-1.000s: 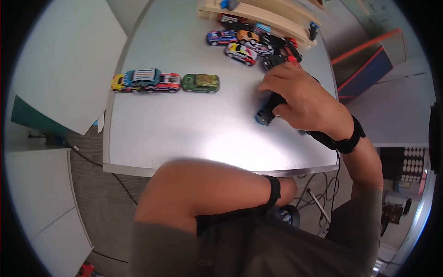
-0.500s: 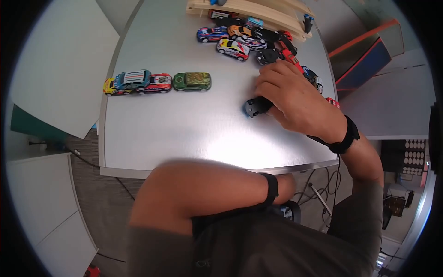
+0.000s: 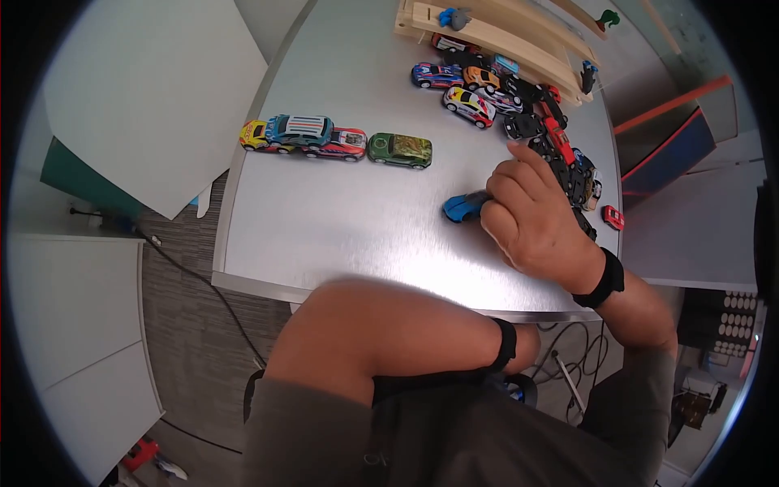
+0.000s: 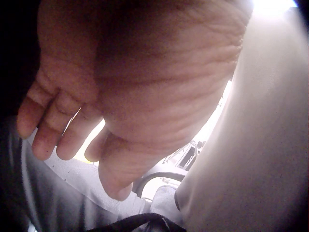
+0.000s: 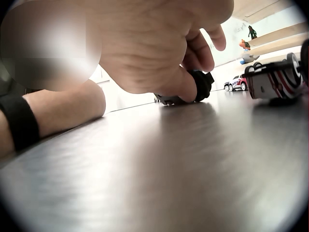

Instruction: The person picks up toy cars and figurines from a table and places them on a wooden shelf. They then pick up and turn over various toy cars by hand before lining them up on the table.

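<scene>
a grey table [image 3: 324, 227] fills the head view. at its left edge sits a row of four toy cars, nose to tail: a yellow car [image 3: 254, 135], a striped blue car [image 3: 298, 130], a red car [image 3: 345, 144] and, a small gap on, a green car [image 3: 399, 150].

right of that row, near the middle of the table, is the blue car [image 3: 462, 206], wheels on the surface, nose pointing left. the right hand [image 3: 531, 215] lies over its rear half, fingers curled round the body and gripping it; only the front sticks out past the knuckles. from the right wrist view the thumb and fingers [image 5: 190, 87] pinch the dark car against the tabletop.

above the hand lies a loose heap of cars [image 3: 519, 105], well apart from the row, crowded at the foot of a wooden ramp [image 3: 487, 36]. a small red car [image 3: 613, 217] sits alone by the table's right edge.

the left forearm crosses below the table edge, a black strap at the wrist. the left hand [image 4: 96, 111] hangs off the table beside the person's clothing, fingers loosely bent, holding nothing.
</scene>
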The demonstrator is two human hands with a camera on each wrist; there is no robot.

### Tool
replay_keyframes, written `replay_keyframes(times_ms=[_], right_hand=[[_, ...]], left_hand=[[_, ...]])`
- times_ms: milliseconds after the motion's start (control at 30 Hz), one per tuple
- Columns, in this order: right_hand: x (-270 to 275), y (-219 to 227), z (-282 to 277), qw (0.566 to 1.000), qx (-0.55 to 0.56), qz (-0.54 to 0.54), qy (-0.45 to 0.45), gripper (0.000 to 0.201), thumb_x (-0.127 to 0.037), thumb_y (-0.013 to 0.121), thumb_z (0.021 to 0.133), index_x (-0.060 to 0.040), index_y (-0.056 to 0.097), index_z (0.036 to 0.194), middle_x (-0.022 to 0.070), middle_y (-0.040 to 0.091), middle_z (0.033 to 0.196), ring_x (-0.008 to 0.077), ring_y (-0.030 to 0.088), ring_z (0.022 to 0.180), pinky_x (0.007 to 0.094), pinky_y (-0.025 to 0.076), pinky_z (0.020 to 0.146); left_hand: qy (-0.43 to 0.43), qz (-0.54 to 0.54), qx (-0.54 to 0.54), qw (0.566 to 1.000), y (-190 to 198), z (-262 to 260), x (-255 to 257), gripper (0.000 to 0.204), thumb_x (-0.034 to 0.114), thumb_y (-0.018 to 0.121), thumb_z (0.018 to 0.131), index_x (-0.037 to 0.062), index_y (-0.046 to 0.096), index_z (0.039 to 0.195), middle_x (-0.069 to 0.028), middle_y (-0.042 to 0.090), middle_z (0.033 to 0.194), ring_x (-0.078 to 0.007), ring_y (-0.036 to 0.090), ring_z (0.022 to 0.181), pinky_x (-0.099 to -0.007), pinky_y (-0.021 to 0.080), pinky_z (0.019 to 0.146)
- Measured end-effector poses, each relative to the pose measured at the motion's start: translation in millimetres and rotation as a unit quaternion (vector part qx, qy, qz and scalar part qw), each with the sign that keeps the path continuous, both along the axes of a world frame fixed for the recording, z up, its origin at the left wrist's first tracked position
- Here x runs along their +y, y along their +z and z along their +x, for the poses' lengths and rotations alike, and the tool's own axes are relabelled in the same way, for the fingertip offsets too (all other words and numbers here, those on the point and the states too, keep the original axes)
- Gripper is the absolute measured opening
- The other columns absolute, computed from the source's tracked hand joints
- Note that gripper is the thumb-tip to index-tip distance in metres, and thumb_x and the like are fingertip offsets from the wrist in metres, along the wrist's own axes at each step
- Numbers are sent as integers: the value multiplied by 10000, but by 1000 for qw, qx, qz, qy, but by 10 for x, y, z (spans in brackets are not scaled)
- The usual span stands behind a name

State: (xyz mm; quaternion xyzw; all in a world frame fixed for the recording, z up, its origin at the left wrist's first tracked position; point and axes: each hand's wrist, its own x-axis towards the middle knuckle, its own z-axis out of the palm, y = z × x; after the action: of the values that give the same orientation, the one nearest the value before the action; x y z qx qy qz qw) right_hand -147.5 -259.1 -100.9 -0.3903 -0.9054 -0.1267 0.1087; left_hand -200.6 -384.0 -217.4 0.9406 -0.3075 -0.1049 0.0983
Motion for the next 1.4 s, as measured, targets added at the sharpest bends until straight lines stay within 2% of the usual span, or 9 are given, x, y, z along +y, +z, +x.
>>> replay_keyframes(times_ms=[233, 367, 467, 667, 733, 967, 1033, 1133, 1400], right_hand=[[-121, 38, -17, 998, -3, -59, 11, 165, -88, 675, 713, -28, 550, 802, 141, 539, 892, 318, 581, 938, 592, 429, 1066], [-92, 102, -81, 994, 78, -65, -27, 255, -81, 745, 701, -15, 586, 888, 143, 562, 926, 331, 574, 968, 575, 425, 1060], [-20, 174, -167, 988, 104, -74, -88, 336, -71, 788, 698, -5, 616, 979, 146, 582, 955, 341, 563, 979, 532, 434, 1024], [70, 84, -180, 983, 91, -148, -66, 323, -72, 785, 707, -9, 642, 991, 145, 589, 935, 337, 556, 943, 461, 451, 906], [79, 111, -203, 980, 88, -166, -61, 297, -88, 784, 713, -14, 636, 959, 145, 573, 905, 340, 550, 911, 456, 450, 862], [351, 241, -415, 982, 158, -85, -52, 267, -123, 777, 726, -12, 622, 913, 157, 565, 884, 350, 544, 880, 460, 446, 810], [489, 251, -478, 981, 175, -58, -61, 316, -85, 785, 729, 7, 631, 989, 163, 568, 897, 370, 543, 879, 453, 453, 786], [640, 194, -567, 979, 177, -61, -78, 255, -135, 765, 747, 1, 630, 915, 171, 577, 889, 368, 544, 882, 463, 453, 806], [797, 41, -613, 981, 169, -65, -74, 228, -140, 731, 752, 11, 632, 891, 174, 582, 876, 370, 546, 882, 473, 456, 809]], left_hand=[[22, 41, -32, 998, -236, 6, -188, 212, 200, 721, 816, 111, 817, 982, -81, 773, 969, -286, 725, 872, -479, 530, 703], [-25, 28, -8, 999, 38, 7, 11, 218, 207, 723, 815, 110, 817, 987, -86, 772, 976, -295, 725, 894, -488, 534, 711], [-26, 27, 2, 999, 15, 29, -10, 227, 213, 725, 815, 108, 817, 995, -95, 771, 991, -308, 724, 914, -497, 535, 718], [7, -7, -17, 1000, -200, 33, -160, 241, 198, 719, 820, 84, 812, 1011, -115, 769, 1015, -317, 725, 936, -513, 534, 714], [35, 42, -14, 998, -241, 37, -229, 240, 185, 710, 826, 75, 811, 1014, -131, 766, 1020, -320, 725, 941, -520, 534, 712], [12, 12, -6, 1000, -115, 57, -114, 243, 176, 713, 827, 71, 808, 1024, -134, 764, 1026, -318, 722, 934, -513, 539, 727], [-25, 13, 17, 999, -35, 61, -55, 243, 183, 726, 823, 74, 808, 1024, -126, 764, 1032, -321, 721, 933, -513, 543, 745], [-35, 12, 38, 999, 36, 63, -10, 240, 190, 735, 821, 93, 810, 1027, -108, 766, 1041, -309, 721, 939, -504, 548, 766], [-42, -4, 38, 998, -87, 157, -113, 228, 209, 717, 853, 138, 808, 1050, -71, 764, 1097, -286, 718, 996, -479, 559, 808]])
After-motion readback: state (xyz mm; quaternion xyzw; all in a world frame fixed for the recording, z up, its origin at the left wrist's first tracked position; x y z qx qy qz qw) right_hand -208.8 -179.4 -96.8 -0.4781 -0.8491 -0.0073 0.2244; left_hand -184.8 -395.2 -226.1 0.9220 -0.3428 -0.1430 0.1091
